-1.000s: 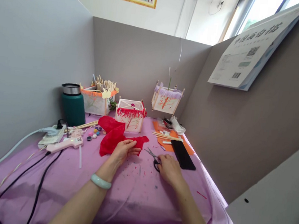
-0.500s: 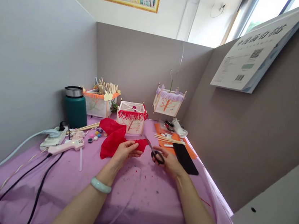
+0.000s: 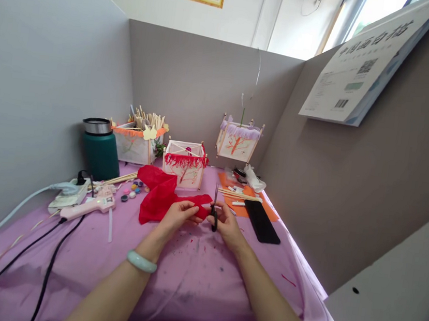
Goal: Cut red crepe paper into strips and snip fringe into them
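My left hand (image 3: 179, 218) pinches one end of a red sheet of thin paper or cloth (image 3: 157, 198), with the crumpled rest of it lying on the table to the left. In my right hand (image 3: 226, 226) is a pair of black-handled scissors (image 3: 213, 213), blades pointing up and away from me, beside the right end of the red sheet. Just behind the sheet stands a white lantern with red fringe (image 3: 184, 170). Small red scraps (image 3: 191, 241) lie on the tablecloth below my hands.
On the left are a green bottle (image 3: 101, 152), a pink glue gun (image 3: 87, 207) with cords and small paint pots (image 3: 132, 192). A box of sticks (image 3: 134, 143) stands behind. To the right lie a black phone (image 3: 261, 221) and sticks (image 3: 239, 195); a purple-fringed lantern (image 3: 236, 145) hangs above.
My right hand has moved left with the scissors, up to the red sheet. The scissors have turned from slanting left to pointing nearly straight ahead. The view has shifted slightly.
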{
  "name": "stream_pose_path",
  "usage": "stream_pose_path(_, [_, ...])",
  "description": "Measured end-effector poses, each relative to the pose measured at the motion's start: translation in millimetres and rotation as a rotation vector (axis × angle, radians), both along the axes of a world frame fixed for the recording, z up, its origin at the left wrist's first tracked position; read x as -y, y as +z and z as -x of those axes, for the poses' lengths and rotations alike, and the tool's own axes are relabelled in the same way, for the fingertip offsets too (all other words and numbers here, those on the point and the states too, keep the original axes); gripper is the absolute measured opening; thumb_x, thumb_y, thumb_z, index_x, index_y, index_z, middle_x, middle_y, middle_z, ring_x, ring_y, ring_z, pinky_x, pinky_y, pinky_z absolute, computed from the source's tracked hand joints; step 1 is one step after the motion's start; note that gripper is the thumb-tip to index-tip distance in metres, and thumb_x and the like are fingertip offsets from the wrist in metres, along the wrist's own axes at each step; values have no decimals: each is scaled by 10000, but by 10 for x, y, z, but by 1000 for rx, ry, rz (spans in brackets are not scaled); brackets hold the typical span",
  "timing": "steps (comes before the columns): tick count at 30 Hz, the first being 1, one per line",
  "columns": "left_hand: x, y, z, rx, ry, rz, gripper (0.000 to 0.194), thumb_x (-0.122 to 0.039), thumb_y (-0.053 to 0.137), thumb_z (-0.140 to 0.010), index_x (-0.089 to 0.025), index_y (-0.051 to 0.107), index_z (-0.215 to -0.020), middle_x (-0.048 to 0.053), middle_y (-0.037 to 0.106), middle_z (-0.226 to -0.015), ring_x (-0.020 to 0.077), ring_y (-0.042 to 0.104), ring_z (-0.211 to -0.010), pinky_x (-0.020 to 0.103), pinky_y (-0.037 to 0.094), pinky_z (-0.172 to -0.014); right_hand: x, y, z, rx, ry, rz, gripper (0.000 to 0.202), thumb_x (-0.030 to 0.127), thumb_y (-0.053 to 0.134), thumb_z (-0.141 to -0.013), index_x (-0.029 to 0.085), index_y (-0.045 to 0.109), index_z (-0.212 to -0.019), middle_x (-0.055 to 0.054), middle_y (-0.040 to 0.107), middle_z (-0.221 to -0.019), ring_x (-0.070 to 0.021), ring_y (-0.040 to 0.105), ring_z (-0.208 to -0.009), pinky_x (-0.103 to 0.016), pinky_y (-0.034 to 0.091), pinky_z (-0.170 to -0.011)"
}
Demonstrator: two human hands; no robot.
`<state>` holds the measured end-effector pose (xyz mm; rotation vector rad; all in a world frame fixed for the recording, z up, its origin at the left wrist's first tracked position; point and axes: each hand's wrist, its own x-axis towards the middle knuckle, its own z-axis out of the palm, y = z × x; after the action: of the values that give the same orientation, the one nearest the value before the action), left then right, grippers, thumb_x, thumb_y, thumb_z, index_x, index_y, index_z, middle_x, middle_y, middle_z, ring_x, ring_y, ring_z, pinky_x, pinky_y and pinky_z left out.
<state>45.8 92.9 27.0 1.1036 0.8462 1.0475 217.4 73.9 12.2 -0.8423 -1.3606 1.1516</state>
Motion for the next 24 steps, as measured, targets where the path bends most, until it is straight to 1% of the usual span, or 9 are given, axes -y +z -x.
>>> stream_pose_path(3, [21, 17, -26, -35, -5, 34, 291, -314, 749, -639, -134, 561, -769, 62, 686, -629, 189, 677, -601, 229, 500, -534, -36, -59, 17, -9, -59, -44, 435, 312, 744, -626, 232, 473, -957, -4, 637, -860, -145, 599, -744, -259, 478, -644])
stream_pose_path(7, [42, 38, -31, -68, -16, 56, 248, -263, 736, -660, -120, 568, -774, 84, 691, -643, 177, 672, -587, 222, 503, -530, -76, -99, 0, 52, -124, -73, 388, 301, 722, -645, 212, 480, -934, 22, 603, -731, -131, 564, -655, -251, 451, -598])
stream_pose_path(9, [42, 32, -27, -55, -32, 68, 263, -212, 755, -633, -116, 572, -794, 97, 703, -696, 184, 681, -624, 233, 518, -561, -80, -103, -15, 66, -139, -70, 378, 303, 715, -650, 207, 486, -934, 26, 601, -712, -128, 560, -634, -252, 444, -594])
stream_pose_path(11, [34, 10, -21, -28, -54, 87, 322, -166, 781, -589, -119, 572, -830, 105, 711, -754, 201, 689, -680, 249, 532, -598, -79, -100, -29, 59, -156, -65, 371, 299, 710, -652, 205, 487, -931, 25, 607, -718, -125, 561, -629, -255, 443, -603])
stream_pose_path(13, [20, -23, -13, -7, -85, 99, 356, -149, 795, -564, -121, 579, -845, 108, 712, -784, 211, 691, -719, 255, 538, -619, -77, -95, -38, 45, -167, -58, 369, 292, 707, -653, 202, 484, -933, 24, 607, -720, -123, 560, -629, -255, 441, -608])
stream_pose_path(17, [-7, -74, 2, 3, -116, 83, 320, -187, 792, -585, -102, 612, -835, 113, 710, -784, 205, 690, -716, 251, 543, -624, -77, -95, -40, 44, -168, -39, 383, 289, 715, -641, 199, 482, -931, 16, 609, -718, -124, 552, -629, -248, 434, -584])
stream_pose_path(22, [-18, -75, 5, -16, -94, 82, 309, -255, 767, -633, -85, 613, -839, 124, 705, -771, 194, 684, -702, 252, 540, -617, -75, -100, -27, 30, -154, -25, 394, 301, 738, -621, 209, 494, -916, 24, 609, -710, -124, 551, -612, -244, 427, -568])
stream_pose_path(24, [-19, -70, 7, -38, -79, 80, 317, -255, 766, -628, -90, 603, -845, 105, 698, -733, 179, 676, -654, 238, 527, -579, -71, -95, -30, 12, -149, -22, 393, 301, 743, -620, 213, 497, -914, 27, 608, -708, -124, 550, -610, -239, 420, -561])
